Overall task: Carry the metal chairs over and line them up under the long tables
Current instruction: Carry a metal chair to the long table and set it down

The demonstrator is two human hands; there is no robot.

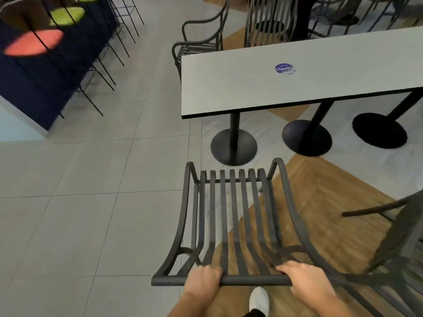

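Observation:
A dark metal slatted chair (pixel 235 216) is right in front of me, seen from above, its seat front pointing at the long white table (pixel 229 92). My left hand (pixel 202 280) and my right hand (pixel 304 280) both grip the top bar of its backrest, fingers curled over the bar. The table's near left corner lies just beyond the chair, with black pedestal bases (pixel 233 146) below it.
Another metal chair (pixel 201 42) stands at the table's far left end. A further dark chair (pixel 402 236) crowds the right edge beside me. Wire-legged stools with coloured seats (pixel 34 42) line a dark counter at upper left. Grey tiled floor (pixel 80 202) spreads out on my left.

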